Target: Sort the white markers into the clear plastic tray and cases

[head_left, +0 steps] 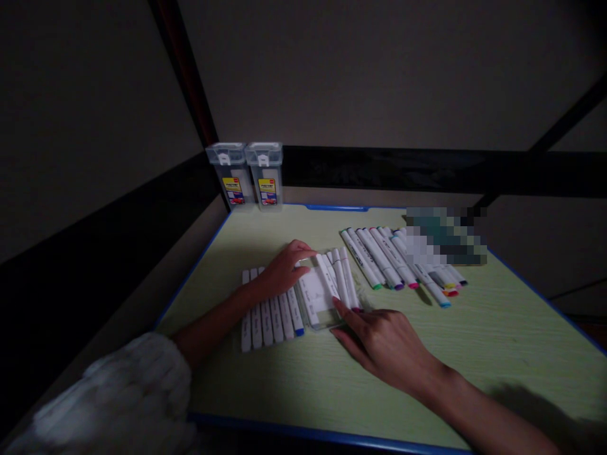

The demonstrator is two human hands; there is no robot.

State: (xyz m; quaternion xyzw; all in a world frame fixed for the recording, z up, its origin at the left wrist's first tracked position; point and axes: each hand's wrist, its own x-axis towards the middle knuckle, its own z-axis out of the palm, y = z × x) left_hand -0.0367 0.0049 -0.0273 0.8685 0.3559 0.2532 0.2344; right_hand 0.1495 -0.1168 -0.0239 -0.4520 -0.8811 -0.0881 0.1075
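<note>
A clear plastic case point(325, 321) lies on the table with several white markers in it, more of them toward its right side. My left hand point(283, 272) reaches over its far left corner, thumb and fingertips around the edge. The fingertips come close to the far end of a white marker point(326, 275) lying aslant in the case. My right hand point(386, 344) is at the near right side, index finger stretched onto that marker's near end and thumb spread apart below it. Its other fingers are partly hidden. Beneath my left wrist lies a row of white markers point(268, 322).
A loose pile of white markers with coloured ends point(379, 256) lies to the right, beside a pixelated dark green object point(436, 234). Two lidded clear boxes point(265, 177) with yellow labels stand at the back left. The light green table point(303, 385) has a blue edge.
</note>
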